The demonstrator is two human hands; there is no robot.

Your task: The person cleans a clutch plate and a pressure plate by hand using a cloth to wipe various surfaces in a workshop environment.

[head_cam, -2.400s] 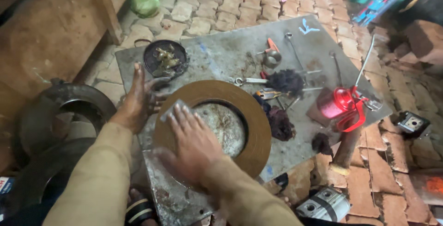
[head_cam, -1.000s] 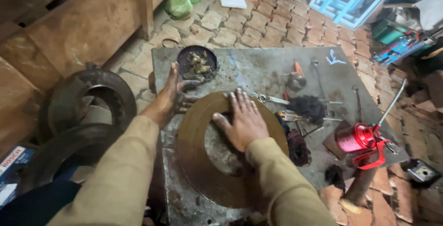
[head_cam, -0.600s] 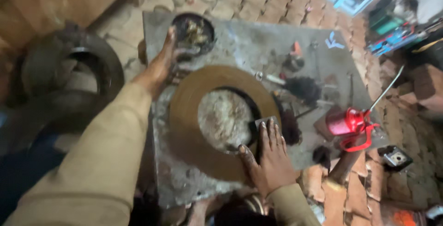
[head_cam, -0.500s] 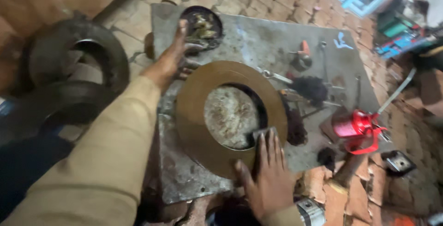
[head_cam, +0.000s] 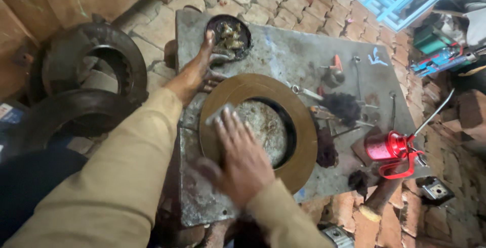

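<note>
**Both hands down on a brown ring atop the metal counter**

Far left, on the brick floor (head_cam: 283,5): two dark, heavy round metal parts (head_cam: 96,60), one overlapping the other.

Next, left hand (head_cam: 195,73), at the ring's upper-left edge, fingers stretched flat and loosely spread on the grey metal counter (head_cam: 283,55), fingertips touching the rim of a small black bowl (head_cam: 230,35) full of greasy bits. No grip on anything.

Centre: large flat brown ring (head_cam: 258,126) lying flat on the counter, rough grey plate showing through its opening. Right hand (head_cam: 238,157) pressed palm-down on the ring's lower-left band, fingers spread and reaching toward the upper-left rim, with a small grey pad (head_cam: 218,115) under the fingertips. Slightly blurred; whether pinched or merely pressed, cannot tell.

Right of the ring: dark rags (head_cam: 344,107), scattered slim tools, a small red-handled tool (head_cam: 335,66).

Far right, near the counter's edge: red oil can (head_cam: 387,147) with a long thin spout angled up and right.
</note>
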